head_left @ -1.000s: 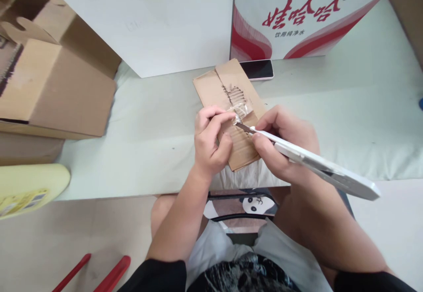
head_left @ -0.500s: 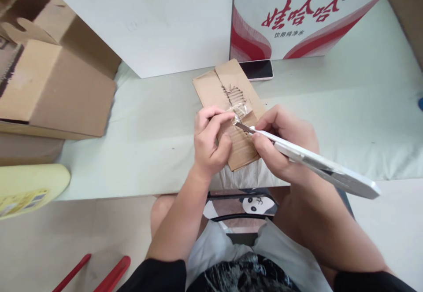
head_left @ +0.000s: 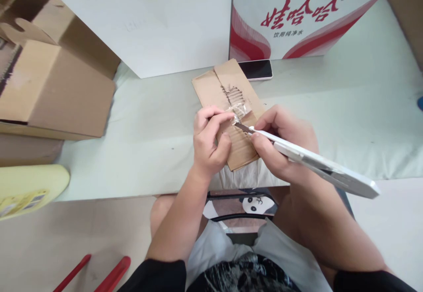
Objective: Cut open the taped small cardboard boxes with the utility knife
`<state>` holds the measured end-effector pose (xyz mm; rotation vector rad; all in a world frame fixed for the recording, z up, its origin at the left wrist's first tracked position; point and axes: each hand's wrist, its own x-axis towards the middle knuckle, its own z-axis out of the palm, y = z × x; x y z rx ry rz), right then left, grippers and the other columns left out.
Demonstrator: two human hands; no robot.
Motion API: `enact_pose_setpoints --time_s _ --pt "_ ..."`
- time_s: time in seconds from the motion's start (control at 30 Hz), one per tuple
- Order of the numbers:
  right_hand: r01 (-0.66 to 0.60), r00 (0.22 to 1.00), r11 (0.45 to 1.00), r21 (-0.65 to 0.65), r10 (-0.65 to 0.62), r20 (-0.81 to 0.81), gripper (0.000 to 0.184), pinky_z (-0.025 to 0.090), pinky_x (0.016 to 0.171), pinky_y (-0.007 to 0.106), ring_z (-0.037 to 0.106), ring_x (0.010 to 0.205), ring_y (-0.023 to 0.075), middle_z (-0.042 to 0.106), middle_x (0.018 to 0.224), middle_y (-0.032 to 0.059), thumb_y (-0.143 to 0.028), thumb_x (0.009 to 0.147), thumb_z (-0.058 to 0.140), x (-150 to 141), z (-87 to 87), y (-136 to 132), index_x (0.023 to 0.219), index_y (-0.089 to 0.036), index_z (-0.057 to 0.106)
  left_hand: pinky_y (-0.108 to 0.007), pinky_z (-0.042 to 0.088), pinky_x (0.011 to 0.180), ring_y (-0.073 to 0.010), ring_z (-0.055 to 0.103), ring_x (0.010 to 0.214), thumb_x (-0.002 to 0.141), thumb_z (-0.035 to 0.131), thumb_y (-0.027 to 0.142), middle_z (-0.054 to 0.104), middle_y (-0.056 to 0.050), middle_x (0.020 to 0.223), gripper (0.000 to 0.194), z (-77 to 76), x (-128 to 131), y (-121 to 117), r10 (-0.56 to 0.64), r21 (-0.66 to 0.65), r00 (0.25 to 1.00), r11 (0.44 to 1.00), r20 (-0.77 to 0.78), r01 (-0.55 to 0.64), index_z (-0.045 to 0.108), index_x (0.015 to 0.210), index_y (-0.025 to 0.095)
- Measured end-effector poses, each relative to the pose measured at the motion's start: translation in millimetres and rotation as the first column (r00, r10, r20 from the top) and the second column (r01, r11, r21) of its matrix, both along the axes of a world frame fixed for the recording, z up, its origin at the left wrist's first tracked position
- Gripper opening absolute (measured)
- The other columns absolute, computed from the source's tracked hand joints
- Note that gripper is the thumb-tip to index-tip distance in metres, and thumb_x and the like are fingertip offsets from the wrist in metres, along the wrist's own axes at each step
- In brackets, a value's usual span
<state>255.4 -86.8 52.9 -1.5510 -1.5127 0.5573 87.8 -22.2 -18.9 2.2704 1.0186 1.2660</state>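
A brown piece of corrugated cardboard (head_left: 218,87) lies on the pale table (head_left: 148,124), its top layer torn and the ribs showing. A crumpled strip of clear tape (head_left: 238,110) lifts off it. My left hand (head_left: 209,140) pinches that tape with thumb and forefinger, the other fingers curled. My right hand (head_left: 282,144) is closed round a long white utility knife (head_left: 317,164). The knife's blade tip rests on the cardboard just under the tape.
A white carton (head_left: 155,19) and a white-and-red printed carton (head_left: 297,14) stand at the back. A phone (head_left: 256,69) lies beside the cardboard. An open brown box (head_left: 56,76) sits at the left, a yellow object (head_left: 26,188) below it. Red handles (head_left: 105,274) show near the floor.
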Motion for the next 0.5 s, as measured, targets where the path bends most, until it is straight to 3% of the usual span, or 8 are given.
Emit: enact_pose_setpoints --time_s 0.5 --pt "-0.003 1.000 1.000 -0.025 0.002 -0.022 0.009 0.033 0.050 0.029 0.038 0.045 0.0101 0.047 0.053 -0.0081 -0.029 0.079 0.059 -0.4 2.1 1.1 0.078 -0.025 0.051 -0.048 0.052 0.109 -0.0281 0.060 0.118 0.098 0.047 0.031 0.062 -0.011 0.119 0.030 0.8 0.8 -0.1 -0.030 -0.004 0.998 1.000 0.057 0.031 0.068 0.118 0.023"
